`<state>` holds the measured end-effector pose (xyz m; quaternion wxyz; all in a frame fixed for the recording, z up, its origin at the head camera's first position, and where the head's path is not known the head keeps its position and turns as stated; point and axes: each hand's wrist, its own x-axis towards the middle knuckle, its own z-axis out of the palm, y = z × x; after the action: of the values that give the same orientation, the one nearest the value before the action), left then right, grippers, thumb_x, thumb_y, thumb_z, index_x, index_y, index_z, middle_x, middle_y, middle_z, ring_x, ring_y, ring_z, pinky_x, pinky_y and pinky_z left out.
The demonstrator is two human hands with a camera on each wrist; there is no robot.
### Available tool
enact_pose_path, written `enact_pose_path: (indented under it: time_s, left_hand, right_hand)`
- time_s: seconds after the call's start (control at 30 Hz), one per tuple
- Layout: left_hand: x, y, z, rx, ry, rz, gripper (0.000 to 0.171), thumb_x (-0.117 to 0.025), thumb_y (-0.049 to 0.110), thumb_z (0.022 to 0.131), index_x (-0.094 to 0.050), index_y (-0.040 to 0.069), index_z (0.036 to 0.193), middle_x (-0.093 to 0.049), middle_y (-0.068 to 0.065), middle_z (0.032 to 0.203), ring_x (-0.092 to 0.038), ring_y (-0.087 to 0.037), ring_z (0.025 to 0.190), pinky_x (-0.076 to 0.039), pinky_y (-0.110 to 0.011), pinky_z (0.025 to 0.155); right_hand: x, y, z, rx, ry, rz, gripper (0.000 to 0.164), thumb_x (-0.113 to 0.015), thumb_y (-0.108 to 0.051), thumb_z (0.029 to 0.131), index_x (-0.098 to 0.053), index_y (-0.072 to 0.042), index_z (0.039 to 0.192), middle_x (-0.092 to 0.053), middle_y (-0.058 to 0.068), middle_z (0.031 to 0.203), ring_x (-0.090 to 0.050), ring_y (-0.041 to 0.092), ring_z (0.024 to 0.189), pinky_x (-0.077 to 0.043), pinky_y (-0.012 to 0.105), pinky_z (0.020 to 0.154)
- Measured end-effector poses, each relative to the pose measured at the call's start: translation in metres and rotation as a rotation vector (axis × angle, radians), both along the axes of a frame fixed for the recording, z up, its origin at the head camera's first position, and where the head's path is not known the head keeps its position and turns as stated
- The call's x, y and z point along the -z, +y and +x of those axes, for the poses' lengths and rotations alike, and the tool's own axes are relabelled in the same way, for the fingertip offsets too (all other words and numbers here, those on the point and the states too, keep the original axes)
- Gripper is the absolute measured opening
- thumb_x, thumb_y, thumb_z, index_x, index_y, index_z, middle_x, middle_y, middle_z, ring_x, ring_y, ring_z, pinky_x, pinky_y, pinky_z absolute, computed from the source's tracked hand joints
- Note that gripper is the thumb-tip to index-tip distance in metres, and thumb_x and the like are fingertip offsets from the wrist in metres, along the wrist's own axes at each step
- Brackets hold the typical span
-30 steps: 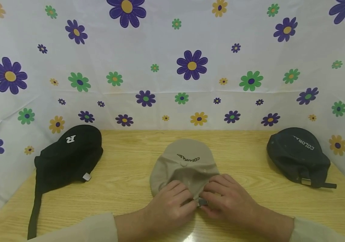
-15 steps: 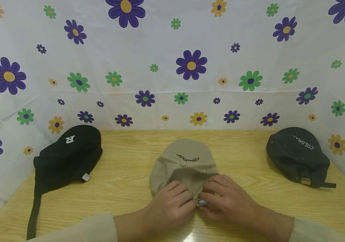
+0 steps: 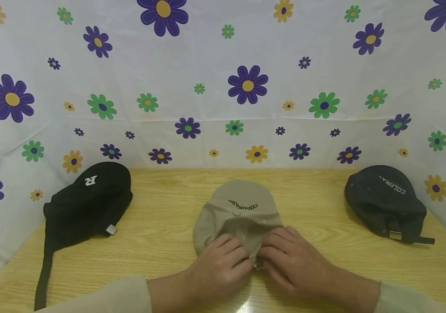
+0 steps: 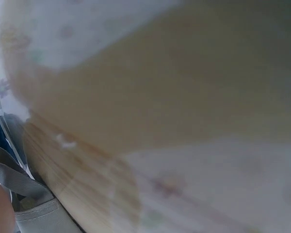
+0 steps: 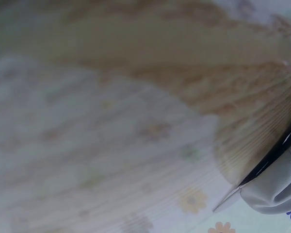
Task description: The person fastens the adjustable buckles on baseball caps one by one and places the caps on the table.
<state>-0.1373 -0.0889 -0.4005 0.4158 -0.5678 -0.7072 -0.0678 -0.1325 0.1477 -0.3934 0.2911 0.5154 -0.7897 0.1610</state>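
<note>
A beige cap (image 3: pixel 246 191) with dark lettering lies in the middle of the table, its back edge towards me. My left hand (image 3: pixel 220 267) grips that back edge left of a small metal buckle (image 3: pixel 259 262), fingers curled over the fabric. Just right of the buckle, my right hand (image 3: pixel 298 263) pinches the same edge. Both hands hide most of the strap in the head view. At the lower left of the left wrist view, the cap's strap (image 4: pixel 22 182) shows beside part of a finger. Only a fold of the cap (image 5: pixel 271 191) shows in the right wrist view.
A black cap (image 3: pixel 90 208) with a white letter stands at the left, its long strap (image 3: pixel 47 278) hanging towards me. At the right lies a dark cap (image 3: pixel 387 200) with a metal buckle. A flowered cloth (image 3: pixel 207 52) surrounds the wooden table (image 3: pixel 168 195).
The right thumb has shifted slightly at the buckle, which now looks darker and less shiny. The left hand and the beige cap have stayed nearly in place.
</note>
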Motion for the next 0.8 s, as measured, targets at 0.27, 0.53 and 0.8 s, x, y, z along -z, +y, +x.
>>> enact_pose_path:
  time_s: [0.27, 0.53, 0.8]
  left_hand:
    - [0.0002, -0.0008, 0.0015, -0.016, -0.021, -0.010, 0.019, -0.055, 0.016, 0.095, -0.070, 0.016, 0.084, -0.064, 0.006, 0.084, -0.059, -0.011, 0.080, -0.049, -0.028, 0.078]
    - [0.0006, 0.0004, 0.0008, 0.008, 0.002, -0.001, 0.021, -0.053, 0.016, 0.096, -0.068, 0.016, 0.082, -0.064, 0.006, 0.083, -0.059, -0.011, 0.079, -0.049, -0.028, 0.078]
    - [0.0007, 0.0023, 0.0022, -0.015, -0.012, 0.012, 0.013, -0.059, 0.018, 0.091, -0.067, 0.016, 0.082, -0.064, 0.006, 0.084, -0.060, -0.011, 0.080, -0.049, -0.028, 0.079]
  right_hand:
    - [0.0002, -0.0015, -0.0008, 0.009, 0.006, -0.016, 0.017, -0.055, -0.026, 0.097, -0.069, -0.017, 0.099, -0.063, -0.007, 0.101, -0.057, 0.013, 0.099, -0.040, 0.028, 0.085]
    - [0.0025, -0.0022, -0.0007, 0.015, 0.033, -0.022, 0.020, -0.050, -0.026, 0.100, -0.065, -0.016, 0.092, -0.061, -0.007, 0.094, -0.056, 0.013, 0.093, -0.040, 0.028, 0.084]
    - [0.0043, -0.0037, 0.0008, 0.018, 0.041, -0.002, 0.022, -0.044, -0.023, 0.101, -0.059, -0.016, 0.088, -0.058, -0.007, 0.090, -0.053, 0.013, 0.088, -0.040, 0.029, 0.084]
